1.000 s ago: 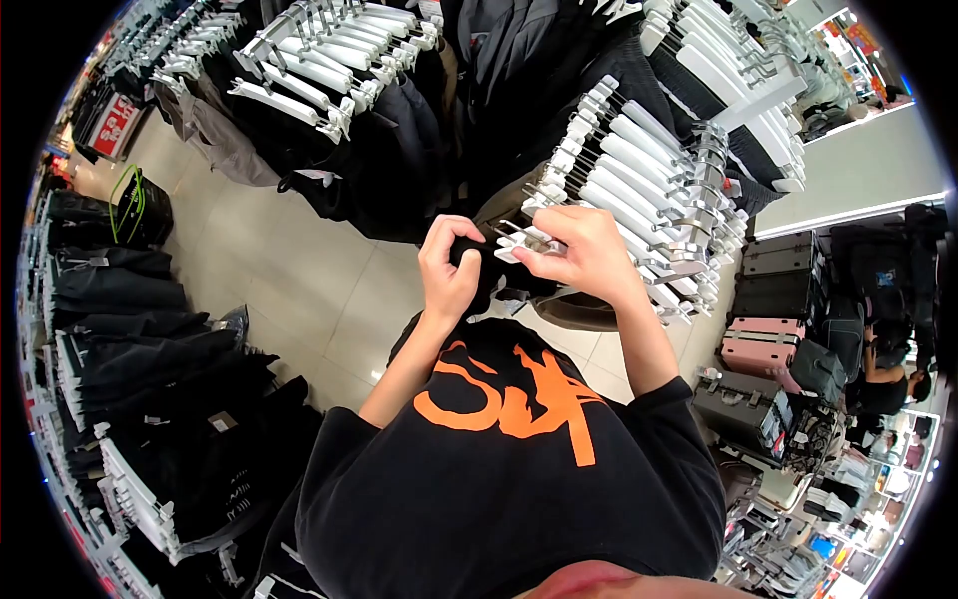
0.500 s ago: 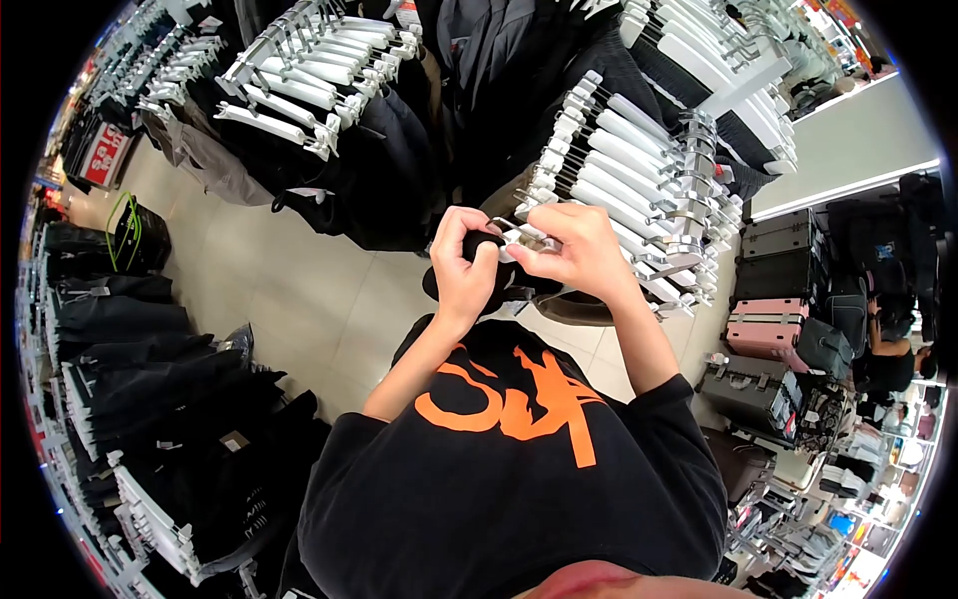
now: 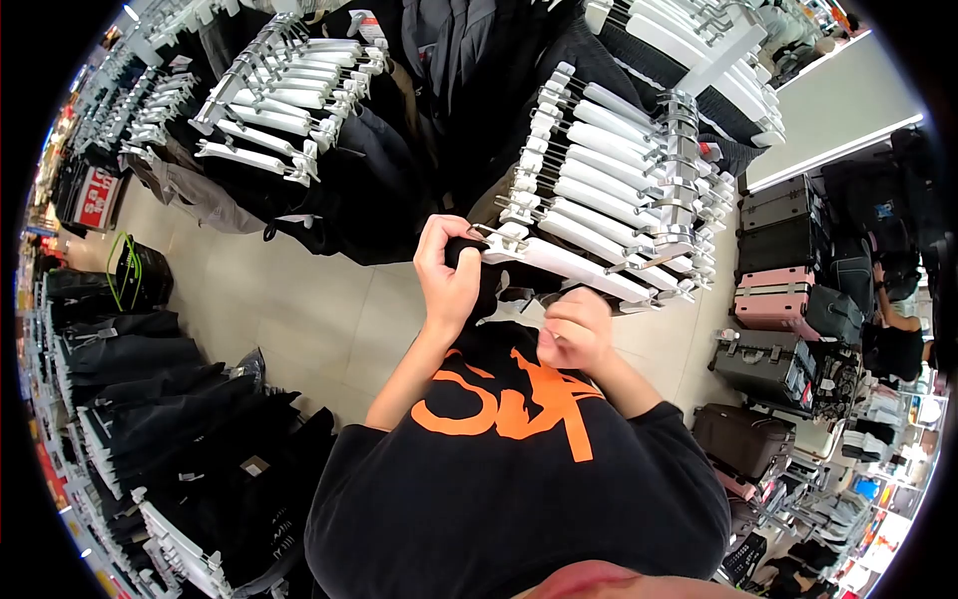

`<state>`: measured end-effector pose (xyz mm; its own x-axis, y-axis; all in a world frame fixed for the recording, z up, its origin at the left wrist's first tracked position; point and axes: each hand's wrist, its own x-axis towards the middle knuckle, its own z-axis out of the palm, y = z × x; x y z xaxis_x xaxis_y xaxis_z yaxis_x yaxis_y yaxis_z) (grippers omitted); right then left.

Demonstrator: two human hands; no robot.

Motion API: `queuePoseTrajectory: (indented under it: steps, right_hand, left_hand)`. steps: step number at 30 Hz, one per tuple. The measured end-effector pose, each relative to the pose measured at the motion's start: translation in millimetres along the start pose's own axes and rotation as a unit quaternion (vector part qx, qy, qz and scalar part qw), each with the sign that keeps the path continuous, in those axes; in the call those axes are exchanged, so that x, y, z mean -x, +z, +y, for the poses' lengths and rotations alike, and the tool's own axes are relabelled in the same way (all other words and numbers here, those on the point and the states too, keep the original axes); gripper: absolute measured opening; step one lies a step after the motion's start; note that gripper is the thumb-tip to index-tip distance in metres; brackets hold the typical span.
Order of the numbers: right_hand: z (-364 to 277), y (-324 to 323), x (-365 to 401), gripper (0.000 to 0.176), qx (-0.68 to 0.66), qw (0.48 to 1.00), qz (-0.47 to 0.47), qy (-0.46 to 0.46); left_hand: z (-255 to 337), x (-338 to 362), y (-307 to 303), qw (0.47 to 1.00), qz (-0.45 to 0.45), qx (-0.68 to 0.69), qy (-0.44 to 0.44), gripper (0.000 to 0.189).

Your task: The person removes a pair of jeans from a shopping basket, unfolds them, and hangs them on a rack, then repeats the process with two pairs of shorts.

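Observation:
My left hand (image 3: 447, 275) is closed round the edge of a black garment (image 3: 486, 290), beside the clip at the left end of a white hanger (image 3: 564, 262). That hanger is at the near end of a row of white clip hangers (image 3: 599, 190) on a metal rail. Below and to the right of the clip, my right hand (image 3: 577, 329) is in front of my shirt with its fingers curled; it is slightly blurred, and whether anything is in it cannot be made out.
Another rack of white hangers (image 3: 289, 100) with dark clothes stands at the upper left. Dark garments (image 3: 150, 369) hang along the left side. A black basket with green handles (image 3: 140, 270) is on the floor. Suitcases (image 3: 773, 299) line the right, near a person (image 3: 893, 339).
My right hand has left the clip and moved down and to the right. My left hand has shifted slightly left and down, still at the garment. The white hanger beside it now shows fully.

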<state>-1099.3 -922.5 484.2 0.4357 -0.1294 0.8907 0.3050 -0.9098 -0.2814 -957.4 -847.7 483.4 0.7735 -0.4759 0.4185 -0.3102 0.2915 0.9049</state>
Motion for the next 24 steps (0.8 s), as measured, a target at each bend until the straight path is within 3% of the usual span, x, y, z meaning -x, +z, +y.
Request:
queuePoseTrajectory:
  steps: [3,6,9,10,13,14,15,17,19,21,22,23,24]
  right_hand:
    - [10,13,69,0.018,0.095,0.973,-0.081,0.197]
    - [26,19,145,0.018,0.132,0.903,-0.025,0.408]
    - [40,27,170,0.019,0.166,0.853,0.023,0.495]
    - [51,32,191,0.023,0.033,0.813,0.038,0.58]
    - [65,43,203,0.024,0.012,0.765,0.001,0.644]
    - [68,43,202,0.028,-0.087,0.742,0.023,0.664]
    - [66,40,202,0.028,-0.085,0.741,0.028,0.665]
    - [58,32,185,0.023,-0.293,0.599,0.088,0.74]
    - [57,31,196,0.022,-0.281,0.607,0.068,0.74]
    - [55,24,209,0.02,-0.176,0.673,0.014,0.718]
    - [53,14,210,0.018,-0.162,0.683,0.092,0.706]
    - [49,-1,200,0.02,-0.099,0.726,0.151,0.663]
    - [45,-25,190,0.022,-0.052,0.734,0.154,0.659]
  left_hand:
    - [0,-2,-1,1.0,-0.012,0.002,0.0,0.013]
    - [-1,-4,-1,1.0,-0.027,-0.003,0.004,0.013]
    - [-5,-5,-4,0.999,-0.05,-0.018,0.01,0.013]
    - [-5,-5,-4,0.998,-0.053,-0.013,0.006,0.013]
    - [-7,-5,-5,0.998,-0.066,-0.012,0.005,0.013]
    - [-9,-5,-6,0.997,-0.071,-0.019,0.003,0.013]
    - [-10,-4,-6,0.997,-0.075,-0.026,0.002,0.013]
    - [-10,-4,-5,0.996,-0.09,-0.027,0.01,0.011]
    - [-11,-6,-4,0.995,-0.092,-0.041,0.025,0.011]
    - [-11,-11,-3,0.995,-0.084,-0.055,0.021,0.011]
    - [-10,-14,-3,0.992,-0.092,-0.071,0.039,0.011]
    - [-10,-16,-5,0.99,-0.099,-0.088,0.057,0.012]
    - [-12,-18,-8,0.987,-0.113,-0.093,0.062,0.012]
